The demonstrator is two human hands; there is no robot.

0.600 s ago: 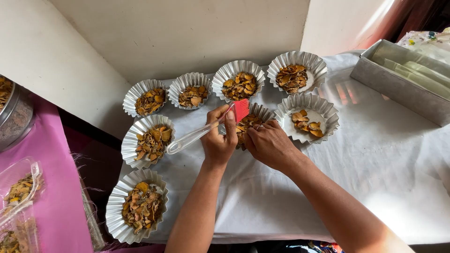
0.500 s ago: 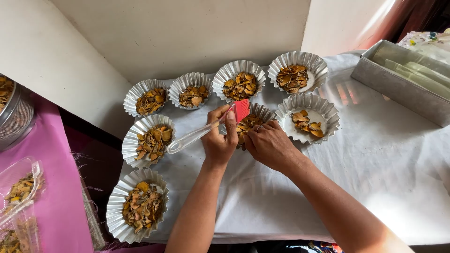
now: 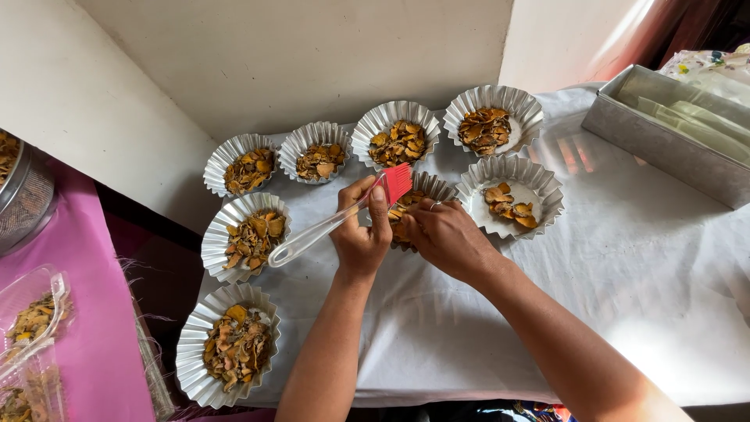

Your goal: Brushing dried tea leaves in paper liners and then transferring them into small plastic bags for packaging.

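A white-clothed table (image 3: pixel 641 273) stands against pale walls (image 3: pixel 312 55), apparently sunlit at right.

Packages: we count one clear plastic clamshell container (image 3: pixel 31 328), lower left on the pink cloth (image 3: pixel 101 336), holding yellow-brown pieces; a second clear one (image 3: pixel 27 395) sits below it. We see no labels, signs or screens.

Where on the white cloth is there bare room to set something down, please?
Bare cloth lies right of the right hand, below the grey metal tray. A smaller patch sits between the forearms. The fluted foil cups crowd the cloth's far and left edges.
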